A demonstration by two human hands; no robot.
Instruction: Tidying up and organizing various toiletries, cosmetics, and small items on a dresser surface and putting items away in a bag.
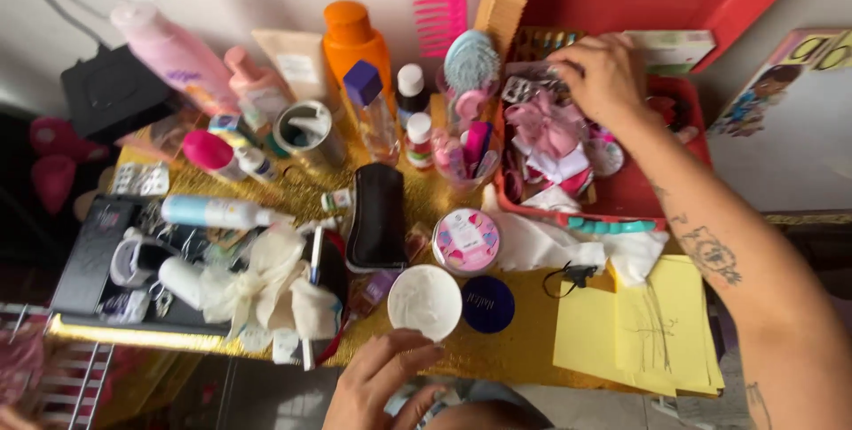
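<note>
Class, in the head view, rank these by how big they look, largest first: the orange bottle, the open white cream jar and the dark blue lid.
1. orange bottle
2. open white cream jar
3. dark blue lid

The jar lies nearer the camera than the bottle, so real sizes stay unsure.

Bright even light, slight blur

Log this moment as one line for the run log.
left hand: touching white tub rim | right hand: reaching into red box, among hair bows | table: gold cloth
</note>
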